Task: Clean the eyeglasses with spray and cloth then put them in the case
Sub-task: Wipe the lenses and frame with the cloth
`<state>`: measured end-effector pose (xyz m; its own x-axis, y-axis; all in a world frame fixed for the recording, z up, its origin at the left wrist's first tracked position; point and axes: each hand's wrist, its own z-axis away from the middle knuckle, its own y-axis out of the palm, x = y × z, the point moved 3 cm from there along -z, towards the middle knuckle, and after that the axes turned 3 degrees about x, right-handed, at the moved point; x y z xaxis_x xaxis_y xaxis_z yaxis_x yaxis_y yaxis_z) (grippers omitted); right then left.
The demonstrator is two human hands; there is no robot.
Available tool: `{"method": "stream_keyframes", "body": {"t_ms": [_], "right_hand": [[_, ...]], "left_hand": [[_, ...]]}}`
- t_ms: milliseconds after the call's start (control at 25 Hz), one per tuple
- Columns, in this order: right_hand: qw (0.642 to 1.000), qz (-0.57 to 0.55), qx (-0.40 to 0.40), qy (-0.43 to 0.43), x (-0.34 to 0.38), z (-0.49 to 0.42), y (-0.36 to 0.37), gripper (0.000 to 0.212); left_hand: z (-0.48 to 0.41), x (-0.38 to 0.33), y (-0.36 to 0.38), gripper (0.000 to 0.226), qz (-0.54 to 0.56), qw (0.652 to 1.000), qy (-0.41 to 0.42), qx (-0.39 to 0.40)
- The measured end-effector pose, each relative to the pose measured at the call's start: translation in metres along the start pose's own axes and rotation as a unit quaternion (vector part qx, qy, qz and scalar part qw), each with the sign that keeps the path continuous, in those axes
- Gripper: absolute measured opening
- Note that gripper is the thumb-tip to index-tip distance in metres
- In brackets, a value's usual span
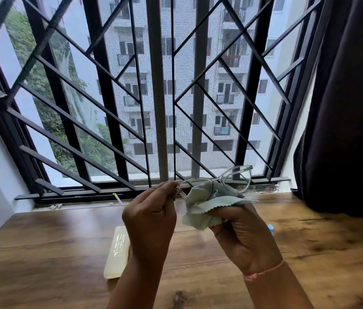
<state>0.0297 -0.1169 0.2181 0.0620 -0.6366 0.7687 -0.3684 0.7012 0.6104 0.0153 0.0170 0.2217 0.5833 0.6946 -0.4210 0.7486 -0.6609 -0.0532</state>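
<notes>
Above and right of the cream oblong case [117, 253], the left hand [151, 219] pinches the clear-framed eyeglasses [236, 177] at one hinge while the right hand [243, 233] clasps the pale green zigzag-edged cloth [203, 210] round a lens; light, steady circular rubbing seems best.

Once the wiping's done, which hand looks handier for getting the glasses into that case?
Left, probably. The left hand pinches the eyeglasses, and the case lies just beside its forearm; the right hand holds the cloth, farther away.

Bare to the forearm: left hand [151, 217], right hand [243, 237]. Right wrist: 1 thin pink thread band [265, 271], possibly knotted.
</notes>
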Motion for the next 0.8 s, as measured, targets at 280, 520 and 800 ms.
{"method": "stream_keyframes", "body": {"t_ms": [280,520,800], "right_hand": [[0.994,0.021,-0.088,-0.057,-0.01,-0.005,0.002,0.034],[0.987,-0.054,-0.132,-0.072,-0.005,-0.008,0.008,0.013],[0.985,-0.133,-0.105,-0.028,-0.008,-0.008,-0.003,0.072]], "left_hand": [[0.008,-0.008,0.007,0.016,0.021,0.999,0.009,0.027],[0.005,-0.016,0.005,0.016,0.045,0.998,0.03,0.032],[0.002,-0.009,-0.002,0.018,0.008,1.0,0.024,0.008]]}}
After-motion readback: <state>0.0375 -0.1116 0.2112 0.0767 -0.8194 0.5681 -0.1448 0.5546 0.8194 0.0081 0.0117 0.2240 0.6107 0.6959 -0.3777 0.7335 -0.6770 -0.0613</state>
